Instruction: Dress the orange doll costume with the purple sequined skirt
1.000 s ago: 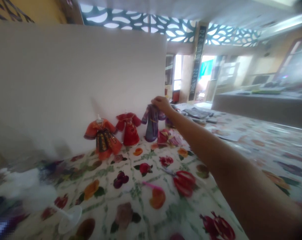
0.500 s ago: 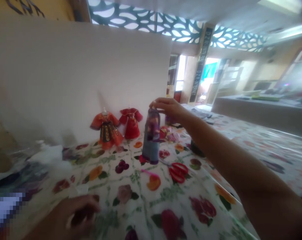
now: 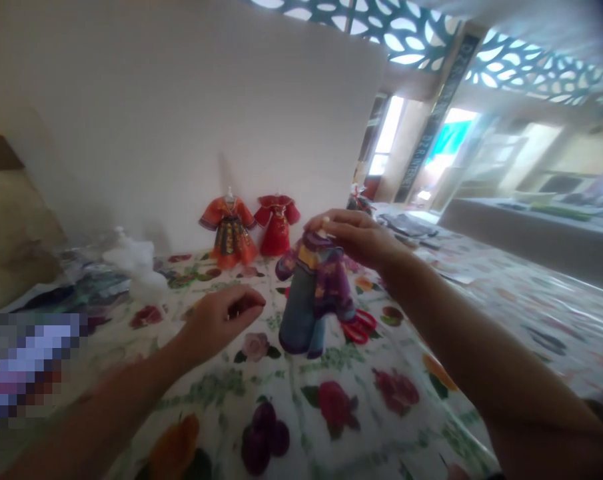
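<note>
My right hand (image 3: 351, 235) grips the top of a small purple and blue-grey doll dress (image 3: 301, 297), by a pale knob (image 3: 325, 225) at its neck. The dress hangs tilted over the table, one purple sleeve showing on each side. My left hand (image 3: 226, 312) is just left of the skirt, not touching it. Its fingers are loosely curled, with a gap between them and the thumb and nothing visible in it. Red-handled scissors (image 3: 360, 328) lie behind the dress, partly hidden by it.
An orange doll dress (image 3: 231, 233) and a red doll dress (image 3: 276, 227) stand against a white board (image 3: 181, 120). White stuffing-like material (image 3: 144, 267) and plastic wrapping lie at the left. A fruit-patterned cloth (image 3: 231, 413) covers the table. Papers (image 3: 411, 225) lie at the back right.
The doll dress has come nearer, still in my right hand, and its sleeves now show. My left hand has risen and moved right towards it. The view has shifted.
</note>
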A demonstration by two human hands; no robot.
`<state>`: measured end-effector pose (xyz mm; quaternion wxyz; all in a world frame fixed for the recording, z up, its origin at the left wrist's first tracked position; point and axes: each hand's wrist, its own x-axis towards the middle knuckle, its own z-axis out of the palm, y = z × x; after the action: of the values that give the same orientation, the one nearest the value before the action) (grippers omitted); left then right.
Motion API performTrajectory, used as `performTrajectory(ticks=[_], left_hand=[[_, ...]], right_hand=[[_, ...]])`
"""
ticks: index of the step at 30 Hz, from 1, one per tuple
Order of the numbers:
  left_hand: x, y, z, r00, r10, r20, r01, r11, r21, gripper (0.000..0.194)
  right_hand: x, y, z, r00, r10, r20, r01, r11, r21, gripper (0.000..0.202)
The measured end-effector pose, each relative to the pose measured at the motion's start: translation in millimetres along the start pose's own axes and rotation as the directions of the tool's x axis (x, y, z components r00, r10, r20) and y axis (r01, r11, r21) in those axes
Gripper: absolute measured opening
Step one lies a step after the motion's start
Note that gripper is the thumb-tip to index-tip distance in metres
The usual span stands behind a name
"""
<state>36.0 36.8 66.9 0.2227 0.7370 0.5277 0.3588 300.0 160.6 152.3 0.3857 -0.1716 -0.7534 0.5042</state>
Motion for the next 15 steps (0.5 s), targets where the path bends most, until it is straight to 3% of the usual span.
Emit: performTrajectory(ticks=[6, 10, 12, 15], left_hand=[[-2.0, 4.0, 7.4, 0.998, 0.053, -0.046, -0.055, 0.997, -0.048, 0.022], [-4.7, 5.3, 4.5, 0.988, -0.014, -0.155, -0.007, 0.991, -0.135, 0.022], [-7.5, 9.5, 2.5, 0.955, -0.068, -0.287, 0.015, 0.983, -0.183, 0.022], [-17.6, 19.9, 0.4, 0.862, -0.077, -0.501, -0.005, 0.987, -0.159, 0.024]], right_hand=[[-10.9, -3.7, 28.4, 0.996, -0.027, -0.081, 0.022, 0.998, -0.058, 0.011], [-14.3, -10.0, 43.6, 0.991, -0.090, -0.098, 0.077, 0.989, -0.125, 0.013], [-14.3, -10.8, 48.1, 0.987, -0.132, -0.096, 0.117, 0.981, -0.152, 0.015], [-13.1, -7.5, 52.6, 0.979, -0.186, -0.077, 0.170, 0.969, -0.178, 0.016]])
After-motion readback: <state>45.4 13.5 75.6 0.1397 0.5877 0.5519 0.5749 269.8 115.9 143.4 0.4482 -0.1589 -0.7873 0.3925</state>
